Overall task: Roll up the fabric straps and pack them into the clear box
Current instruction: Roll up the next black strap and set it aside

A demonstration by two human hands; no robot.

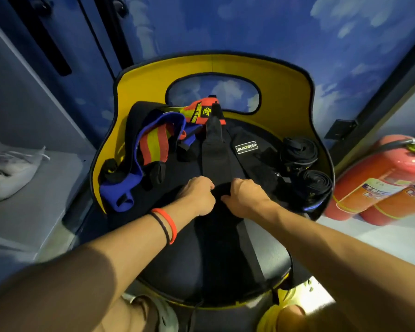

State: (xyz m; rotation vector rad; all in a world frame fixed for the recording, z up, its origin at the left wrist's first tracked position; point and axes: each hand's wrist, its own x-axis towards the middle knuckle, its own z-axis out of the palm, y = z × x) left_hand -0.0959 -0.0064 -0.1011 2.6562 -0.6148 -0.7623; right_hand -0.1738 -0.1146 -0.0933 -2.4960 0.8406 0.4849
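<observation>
Black fabric strap (215, 154) lies along a black chair seat (177, 259), its bunched part gripped by a person's left hand (199, 195) and right hand (244, 197), the fingers (207, 185) of both curled tightly round it and almost touching each other. Beyond the fingers the strap runs flat toward the yellow chair back (285, 97). Right of the fingers sit two rolled black straps (298, 149); left of them sprawl unrolled blue, red and yellow straps (151, 144). Two fire extinguishers (381, 188) lie farther right, off the chair.
</observation>
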